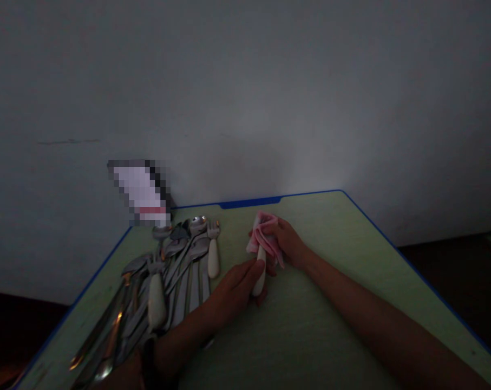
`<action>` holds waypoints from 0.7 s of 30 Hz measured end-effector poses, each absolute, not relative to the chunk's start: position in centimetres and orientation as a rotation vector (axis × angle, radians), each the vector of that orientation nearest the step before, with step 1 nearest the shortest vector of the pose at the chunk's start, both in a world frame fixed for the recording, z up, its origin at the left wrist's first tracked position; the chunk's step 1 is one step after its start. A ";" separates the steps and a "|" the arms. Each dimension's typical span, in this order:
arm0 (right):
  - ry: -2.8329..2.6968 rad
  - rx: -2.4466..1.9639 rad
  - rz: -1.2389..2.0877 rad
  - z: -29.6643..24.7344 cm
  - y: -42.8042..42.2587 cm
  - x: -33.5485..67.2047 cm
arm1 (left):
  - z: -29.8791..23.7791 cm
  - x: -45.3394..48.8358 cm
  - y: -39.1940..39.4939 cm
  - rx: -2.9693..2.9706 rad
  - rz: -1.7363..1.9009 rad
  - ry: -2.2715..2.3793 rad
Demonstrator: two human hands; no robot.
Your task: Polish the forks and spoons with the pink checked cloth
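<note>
My left hand (237, 284) is closed around the white handle of a utensil (260, 276) that points away from me on the green table (330, 281). My right hand (288, 241) grips a folded pink cloth (261, 233), which is wrapped over the utensil's far end. That end is hidden by the cloth, so I cannot tell what kind of utensil it is. The two hands are close together near the middle of the table's far half.
A row of several metal spoons and forks (176, 271), some with white handles, lies on the table's left side. A blurred white object (142, 192) stands at the far left corner. The table has a blue rim (249, 202) against a plain wall.
</note>
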State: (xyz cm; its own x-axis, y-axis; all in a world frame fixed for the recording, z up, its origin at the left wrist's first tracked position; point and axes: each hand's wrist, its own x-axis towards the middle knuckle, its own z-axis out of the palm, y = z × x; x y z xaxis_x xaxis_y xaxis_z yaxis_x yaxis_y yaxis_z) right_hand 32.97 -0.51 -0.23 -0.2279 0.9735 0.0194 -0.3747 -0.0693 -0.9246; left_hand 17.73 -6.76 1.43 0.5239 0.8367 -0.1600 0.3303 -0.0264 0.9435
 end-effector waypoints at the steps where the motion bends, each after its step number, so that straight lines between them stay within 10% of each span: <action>1: -1.056 -0.831 1.540 -0.3 -0.5 32.9 | 1.4 17.7 -6.7 1.606 0.553 1.017; 21: -1.074 -0.894 1.475 -1.1 -0.1 32.9 | 1.5 17.7 -6.6 1.621 0.541 1.039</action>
